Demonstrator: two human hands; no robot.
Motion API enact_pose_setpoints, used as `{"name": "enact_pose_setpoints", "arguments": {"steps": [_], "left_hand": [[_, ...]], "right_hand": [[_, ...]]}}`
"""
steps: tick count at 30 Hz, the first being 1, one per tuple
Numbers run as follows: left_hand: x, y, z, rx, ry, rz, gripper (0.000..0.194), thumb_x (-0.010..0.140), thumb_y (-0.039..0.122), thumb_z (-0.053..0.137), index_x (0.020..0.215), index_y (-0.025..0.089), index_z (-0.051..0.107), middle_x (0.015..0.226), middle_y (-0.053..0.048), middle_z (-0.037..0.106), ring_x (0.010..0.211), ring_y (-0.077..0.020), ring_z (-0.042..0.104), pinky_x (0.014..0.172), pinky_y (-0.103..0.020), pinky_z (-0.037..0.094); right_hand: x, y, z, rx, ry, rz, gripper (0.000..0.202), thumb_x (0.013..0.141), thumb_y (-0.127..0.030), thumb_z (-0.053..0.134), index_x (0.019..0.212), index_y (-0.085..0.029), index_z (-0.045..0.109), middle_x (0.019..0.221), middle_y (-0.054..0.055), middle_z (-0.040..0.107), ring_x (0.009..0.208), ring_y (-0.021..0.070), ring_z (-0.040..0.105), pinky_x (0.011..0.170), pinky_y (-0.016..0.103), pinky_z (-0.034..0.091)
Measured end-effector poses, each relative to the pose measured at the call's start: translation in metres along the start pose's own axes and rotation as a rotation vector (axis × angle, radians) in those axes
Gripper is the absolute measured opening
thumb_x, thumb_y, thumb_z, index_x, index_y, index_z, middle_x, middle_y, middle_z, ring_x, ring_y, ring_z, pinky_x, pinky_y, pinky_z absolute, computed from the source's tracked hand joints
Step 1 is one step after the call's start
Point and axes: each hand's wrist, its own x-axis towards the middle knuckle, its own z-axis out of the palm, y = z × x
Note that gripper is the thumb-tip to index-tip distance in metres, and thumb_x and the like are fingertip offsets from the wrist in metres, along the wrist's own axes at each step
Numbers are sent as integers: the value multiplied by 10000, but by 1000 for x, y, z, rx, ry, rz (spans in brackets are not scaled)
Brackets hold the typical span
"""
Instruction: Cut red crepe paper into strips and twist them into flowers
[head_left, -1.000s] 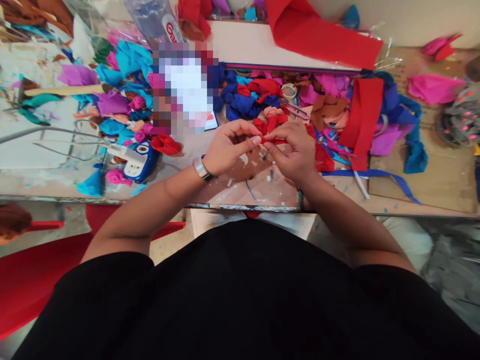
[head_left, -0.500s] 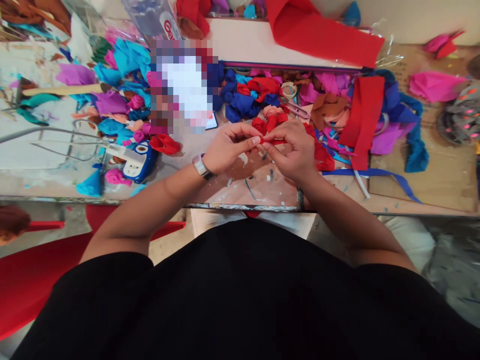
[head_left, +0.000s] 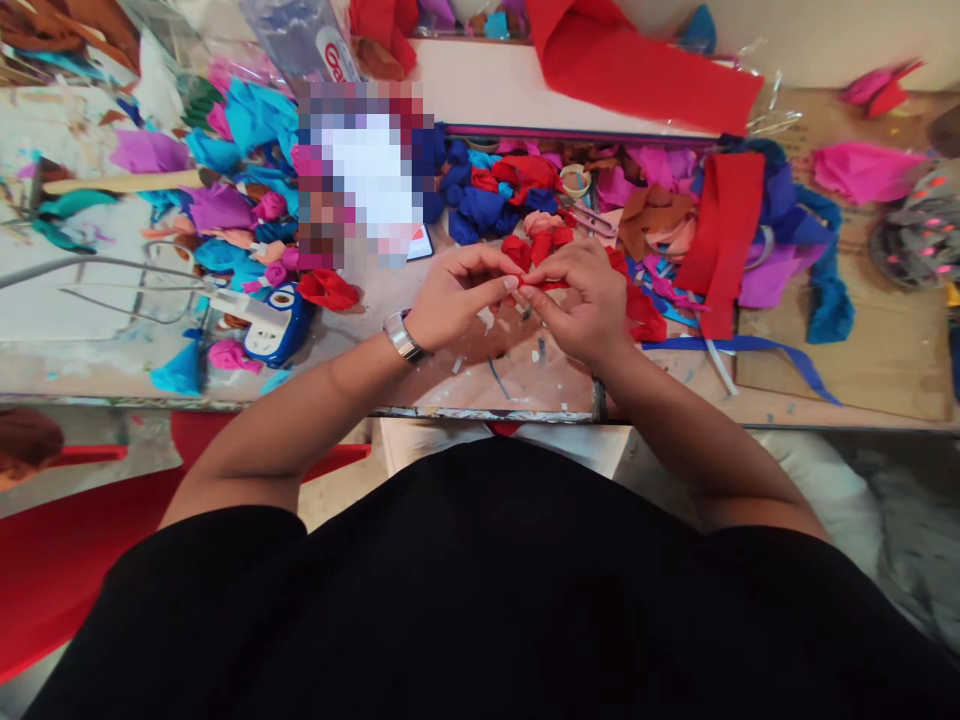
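My left hand point(head_left: 463, 298), with a silver watch point(head_left: 403, 336) on its wrist, pinches a small piece of red crepe paper point(head_left: 522, 281) between thumb and forefinger. From the other side, my right hand point(head_left: 583, 298) closes its thumb and fingers on the same piece, so the fingertips almost meet. Most of the piece is hidden by the fingers. Just beyond the hands lie crumpled red paper pieces point(head_left: 551, 243). Blue crumpled paper point(head_left: 480, 213) sits behind them. A long red paper strip point(head_left: 724, 240) drapes over the pile to the right.
Left of my hands are a blue-and-white power strip point(head_left: 276, 330), a red paper bundle point(head_left: 328, 289) and a wooden-handled tool point(head_left: 124, 182). A phone point(head_left: 421, 243) is partly blurred out. A tape roll point(head_left: 576, 181) rests in the paper pile. Cardboard point(head_left: 892, 350) covers the right side.
Both hands keep their pinch on the red paper, with only a slight shift of the fingers. The whole view has moved a little; nothing else visibly differs.
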Motion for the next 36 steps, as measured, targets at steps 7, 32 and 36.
{"name": "enact_pose_setpoints", "arguments": {"steps": [7, 32, 36], "left_hand": [[0, 2, -1, 24, -33, 51, 508, 795, 652, 959, 1026, 213, 849, 937, -62, 853, 783, -181, 805, 717, -308, 652], [-6, -3, 1, 124, 39, 97, 453, 811, 606, 964, 1055, 230, 901, 974, -73, 878, 826, -201, 815, 745, -321, 658], [-4, -2, 0, 101, 43, 94, 437, 850, 612, 933, 1046, 223, 901, 971, -79, 878, 801, -186, 810, 727, -307, 651]], "right_hand": [[0, -1, -2, 26, 14, -15, 344, 1058, -621, 677, 973, -294, 738, 944, 30, 770, 979, 267, 716, 1012, 525, 565], [0, 1, 0, 36, 40, -51, 299, 1056, -585, 692, 968, -300, 714, 938, 19, 780, 950, 250, 724, 982, 537, 582], [2, -3, -2, 80, 53, -96, 256, 1048, -565, 716, 1025, -311, 730, 971, 22, 804, 955, 248, 731, 947, 530, 585]]}}
